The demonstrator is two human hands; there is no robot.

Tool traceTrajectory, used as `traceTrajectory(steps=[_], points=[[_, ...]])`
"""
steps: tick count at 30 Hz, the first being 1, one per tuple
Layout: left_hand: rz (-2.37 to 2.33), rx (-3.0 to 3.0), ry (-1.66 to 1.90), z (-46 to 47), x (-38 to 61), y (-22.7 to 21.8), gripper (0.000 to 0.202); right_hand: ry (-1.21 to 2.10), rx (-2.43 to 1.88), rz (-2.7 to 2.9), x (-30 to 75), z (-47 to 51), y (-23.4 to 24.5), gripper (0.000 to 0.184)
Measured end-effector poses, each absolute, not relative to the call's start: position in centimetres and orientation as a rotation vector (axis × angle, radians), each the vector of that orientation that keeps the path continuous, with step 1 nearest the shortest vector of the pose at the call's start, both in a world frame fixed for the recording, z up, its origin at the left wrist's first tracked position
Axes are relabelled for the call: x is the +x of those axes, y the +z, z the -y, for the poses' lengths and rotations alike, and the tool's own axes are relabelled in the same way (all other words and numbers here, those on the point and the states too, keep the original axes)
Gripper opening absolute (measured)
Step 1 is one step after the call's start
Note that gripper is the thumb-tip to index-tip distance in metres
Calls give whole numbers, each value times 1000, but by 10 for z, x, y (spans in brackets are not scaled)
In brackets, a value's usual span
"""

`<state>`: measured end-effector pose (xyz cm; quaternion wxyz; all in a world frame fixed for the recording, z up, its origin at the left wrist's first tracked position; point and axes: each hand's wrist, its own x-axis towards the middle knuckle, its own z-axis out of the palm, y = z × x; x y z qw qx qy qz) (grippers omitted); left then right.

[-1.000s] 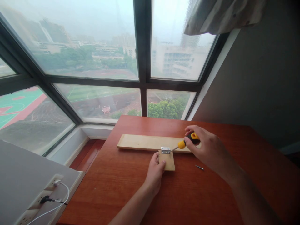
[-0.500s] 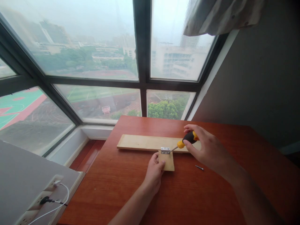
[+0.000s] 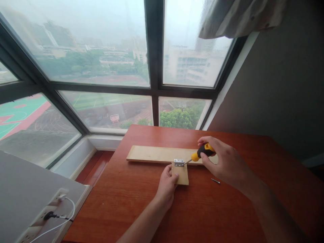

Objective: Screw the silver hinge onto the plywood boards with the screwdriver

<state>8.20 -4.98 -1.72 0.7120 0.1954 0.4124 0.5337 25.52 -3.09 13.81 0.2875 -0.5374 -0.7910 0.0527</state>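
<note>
My left hand (image 3: 167, 184) grips a small wooden board (image 3: 182, 176) by its left edge, thumb on top. A silver metal hinge (image 3: 179, 162) lies at the far end of that board, against a long pale plank (image 3: 152, 153). In my right hand (image 3: 222, 158) is a screwdriver (image 3: 202, 152) with a black and yellow handle, held between thumb and fingers. Its shaft slants down to the left, and the tip meets the right side of the hinge. Whether a screw sits under the tip is too small to tell.
A small dark metal piece, perhaps a screw or bit (image 3: 215, 181), lies on the reddish wooden table (image 3: 202, 216) below my right hand. Beyond the table stand framed windows (image 3: 154, 89). At the lower left, a wall socket strip (image 3: 42, 217) has plugs and cables in it.
My right hand's fingers have shifted slightly around the screwdriver handle, which looks turned a little. The tip stays at the hinge, and my left hand holds its place.
</note>
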Motion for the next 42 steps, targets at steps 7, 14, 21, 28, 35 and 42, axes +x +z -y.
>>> traceTrajectory(steps=[7, 14, 21, 28, 35, 42], points=[[-918, 424, 1176, 50, 82, -15, 48, 77, -1475, 2083, 253, 27, 139, 13], [-930, 428, 1169, 52, 82, -13, 46, 141, -1441, 2114, 254, 29, 141, 26], [-940, 447, 1171, 52, 82, -13, 45, 189, -1591, 2025, 257, 22, 138, 18], [-979, 472, 1163, 51, 81, -14, 43, 256, -1534, 1994, 262, 22, 138, 24], [-992, 484, 1158, 52, 81, -11, 43, 201, -1579, 1993, 263, 14, 134, 25], [-994, 491, 1143, 52, 81, -8, 41, 192, -1582, 1978, 259, -2, 136, 32]])
